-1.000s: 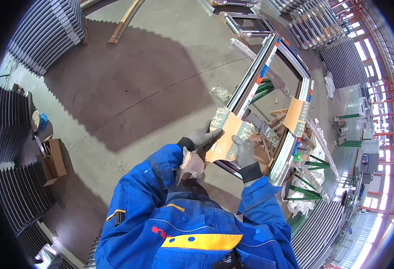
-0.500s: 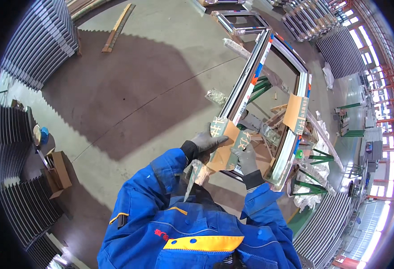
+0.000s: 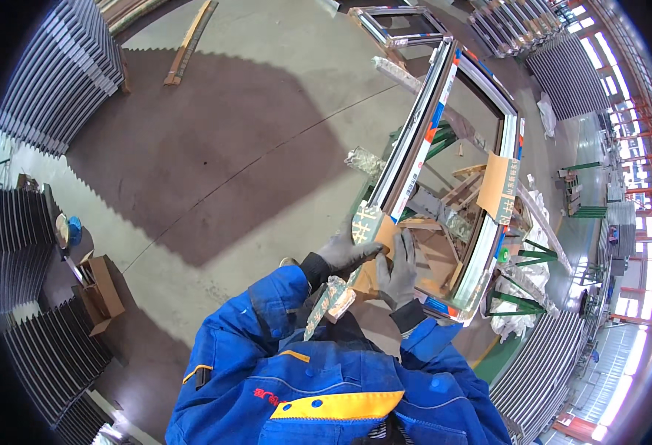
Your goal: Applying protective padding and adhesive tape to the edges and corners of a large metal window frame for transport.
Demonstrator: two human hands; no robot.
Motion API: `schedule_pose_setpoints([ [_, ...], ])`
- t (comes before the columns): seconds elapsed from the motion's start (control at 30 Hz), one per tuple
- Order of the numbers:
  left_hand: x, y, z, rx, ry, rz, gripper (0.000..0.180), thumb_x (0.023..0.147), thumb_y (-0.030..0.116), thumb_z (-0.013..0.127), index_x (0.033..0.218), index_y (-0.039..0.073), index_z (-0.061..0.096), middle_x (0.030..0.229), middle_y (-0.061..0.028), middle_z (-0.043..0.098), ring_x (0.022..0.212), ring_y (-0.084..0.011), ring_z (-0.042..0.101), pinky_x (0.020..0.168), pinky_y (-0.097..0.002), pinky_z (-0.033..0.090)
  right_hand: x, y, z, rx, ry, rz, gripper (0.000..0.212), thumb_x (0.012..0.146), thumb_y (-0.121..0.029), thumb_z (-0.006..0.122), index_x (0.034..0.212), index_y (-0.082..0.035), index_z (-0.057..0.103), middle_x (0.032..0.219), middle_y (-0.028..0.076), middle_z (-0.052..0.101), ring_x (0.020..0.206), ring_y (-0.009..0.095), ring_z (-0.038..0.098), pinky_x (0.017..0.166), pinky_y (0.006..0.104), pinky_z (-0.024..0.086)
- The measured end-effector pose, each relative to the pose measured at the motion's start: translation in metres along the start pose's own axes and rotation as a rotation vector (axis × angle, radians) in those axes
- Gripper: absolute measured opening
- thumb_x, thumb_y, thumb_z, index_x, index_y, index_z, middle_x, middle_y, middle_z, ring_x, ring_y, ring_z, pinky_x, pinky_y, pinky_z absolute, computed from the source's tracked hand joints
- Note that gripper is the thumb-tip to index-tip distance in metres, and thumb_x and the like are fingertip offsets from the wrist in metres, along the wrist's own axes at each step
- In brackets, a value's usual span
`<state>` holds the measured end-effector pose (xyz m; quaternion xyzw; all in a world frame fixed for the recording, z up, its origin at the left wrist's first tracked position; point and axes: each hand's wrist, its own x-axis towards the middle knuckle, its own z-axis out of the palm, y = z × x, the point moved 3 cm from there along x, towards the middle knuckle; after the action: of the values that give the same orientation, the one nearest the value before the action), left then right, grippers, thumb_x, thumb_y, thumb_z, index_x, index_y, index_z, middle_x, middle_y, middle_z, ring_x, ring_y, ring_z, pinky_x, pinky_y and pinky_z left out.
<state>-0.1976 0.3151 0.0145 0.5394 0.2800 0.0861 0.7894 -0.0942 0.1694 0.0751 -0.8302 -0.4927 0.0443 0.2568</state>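
A window frame (image 3: 424,157) with dark and white bars and coloured film strips lies on supports in front of me. A piece of brown cardboard (image 3: 387,236) is bent over its near left bar. My left hand (image 3: 343,251), in a grey glove, grips the cardboard at the bar's outer side. Stretched out flat, the fingers of my right hand (image 3: 398,273) press the cardboard along the bar's inner side. A second cardboard piece (image 3: 495,185) wraps the frame's right bar.
Green trestle legs (image 3: 535,254) and white plastic sheeting (image 3: 537,215) are to the right. A wrapped support bar (image 3: 329,305) juts toward me under the near corner. Another frame (image 3: 400,26) lies beyond. Stacked profiles (image 3: 55,74) and an opened carton (image 3: 100,293) stand at left.
My right hand has let go of the cardboard's printed right flap, which is now folded down out of sight, and lies flat against the inner side. My left hand stays on the cardboard.
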Motion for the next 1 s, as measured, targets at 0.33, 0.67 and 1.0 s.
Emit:
schedule_pose_setpoints([
  [0.33,0.04,-0.011,-0.021,0.046,-0.212,-0.029,0.093,0.088,0.054,0.078,0.152,0.0,0.039,0.141,-0.0152,0.059,0.128,-0.0244,0.057,0.109,-0.0379,0.046,0.02,0.009,0.008,-0.053,0.009,-0.004,0.062,0.092,-0.021,0.067,0.144,0.005,0.049,0.15,0.034,0.044,0.14,0.051,0.042,0.118,0.0549,0.034],
  [0.67,0.04,-0.048,-0.022,-0.398,-0.212,-0.136,0.075,0.102,0.054,0.06,0.15,-0.001,0.045,0.138,-0.012,0.061,0.123,-0.0194,0.059,0.106,-0.0342,0.047,0.035,-0.009,0.005,-0.026,0.076,-0.026,0.071,0.083,-0.028,0.079,0.141,0.002,0.053,0.15,0.033,0.043,0.141,0.051,0.04,0.117,0.0561,0.035],
  [1.0,0.044,-0.061,-0.036,-0.583,-0.176,-0.22,0.064,0.107,0.049,0.051,0.15,0.002,0.048,0.15,-0.0092,0.054,0.132,-0.0172,0.052,0.114,-0.0335,0.039,0.048,-0.051,0.016,-0.253,-0.034,0.016,0.076,0.081,-0.036,0.076,0.142,0.002,0.051,0.154,0.03,0.038,0.145,0.05,0.033,0.113,0.0591,0.034],
])
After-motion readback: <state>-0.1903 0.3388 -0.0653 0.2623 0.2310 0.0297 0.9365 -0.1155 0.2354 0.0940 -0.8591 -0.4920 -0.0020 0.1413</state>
